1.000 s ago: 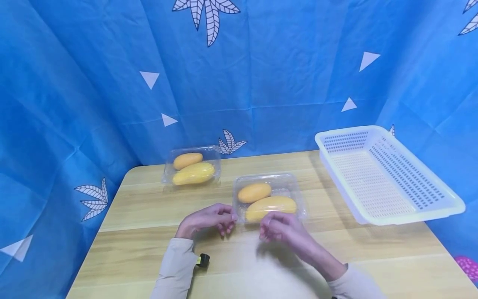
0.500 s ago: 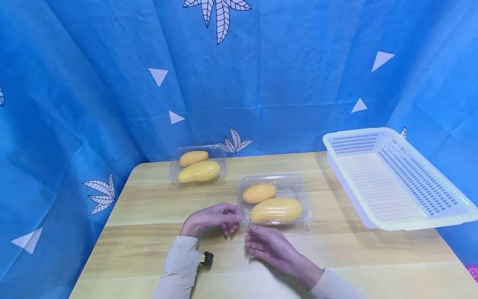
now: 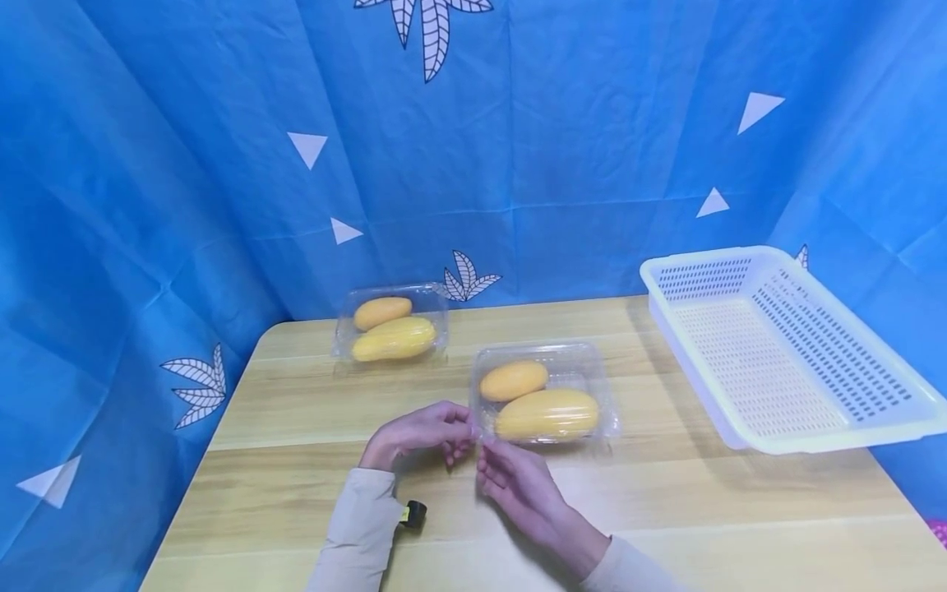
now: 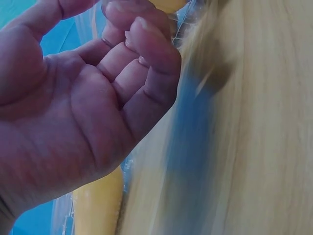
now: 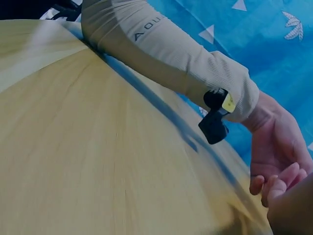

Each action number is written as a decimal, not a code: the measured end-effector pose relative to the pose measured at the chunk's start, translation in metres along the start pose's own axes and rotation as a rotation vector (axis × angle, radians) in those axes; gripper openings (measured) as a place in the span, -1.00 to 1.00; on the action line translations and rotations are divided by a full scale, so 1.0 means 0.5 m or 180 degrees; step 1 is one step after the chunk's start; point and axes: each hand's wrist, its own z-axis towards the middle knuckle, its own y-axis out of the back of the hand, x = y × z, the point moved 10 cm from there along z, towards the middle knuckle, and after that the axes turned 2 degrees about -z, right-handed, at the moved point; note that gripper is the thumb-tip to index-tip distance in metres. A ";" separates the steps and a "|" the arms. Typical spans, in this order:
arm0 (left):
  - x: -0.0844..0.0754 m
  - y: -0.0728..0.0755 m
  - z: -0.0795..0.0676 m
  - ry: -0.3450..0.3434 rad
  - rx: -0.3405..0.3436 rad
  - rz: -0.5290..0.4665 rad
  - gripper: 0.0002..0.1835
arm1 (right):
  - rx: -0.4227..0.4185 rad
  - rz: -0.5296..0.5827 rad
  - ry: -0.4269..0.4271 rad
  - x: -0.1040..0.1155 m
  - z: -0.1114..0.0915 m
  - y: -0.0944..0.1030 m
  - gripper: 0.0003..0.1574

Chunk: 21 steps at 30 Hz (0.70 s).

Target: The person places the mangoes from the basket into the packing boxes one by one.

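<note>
A clear plastic container [image 3: 584,362] stands on the wooden table. Inside lie a small orange oval fruit [image 3: 514,380] and a larger yellow oblong one [image 3: 547,415]. At its near left corner my left hand [image 3: 425,427] pinches the rim between thumb and index finger, the other fingers loosely curled. Just beside it, my right hand [image 3: 521,485] pinches the front edge close to the same corner. The left wrist view shows the left palm [image 4: 73,112] and bent fingers; their contact with the rim is cut off there. The left hand [image 5: 279,142] also appears in the right wrist view.
Farther back on the left sits a second clear container [image 3: 436,316] with an orange fruit [image 3: 382,313] and a yellow fruit [image 3: 394,339]. On the right is a white perforated basket [image 3: 769,353]. A blue patterned curtain [image 3: 592,148] surrounds the wooden table [image 3: 296,477].
My right hand has come down from the middle of the container's front and moved left along the edge to the corner. The left hand stays at that corner. The head view has shifted slightly.
</note>
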 end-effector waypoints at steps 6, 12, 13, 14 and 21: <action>-0.005 0.004 0.007 -0.0113 -0.0094 -0.0020 -0.82 | -0.0327 0.0036 0.0124 0.002 0.009 0.001 -0.62; -0.005 0.015 0.011 -0.0105 -0.0240 -0.0063 -0.84 | -0.0524 0.0082 0.0179 0.006 0.020 0.004 -0.66; -0.004 0.017 0.011 -0.0093 -0.0275 -0.0066 -0.85 | -0.0562 0.0069 0.0175 0.006 0.021 0.006 -0.67; -0.003 0.018 0.011 -0.0080 -0.0308 -0.0075 -0.85 | -0.0595 0.0048 0.0169 0.006 0.022 0.009 -0.68; 0.000 0.023 0.016 -0.0062 -0.0473 -0.0115 -0.83 | -0.0783 -0.0057 0.0108 0.008 0.026 0.021 -0.71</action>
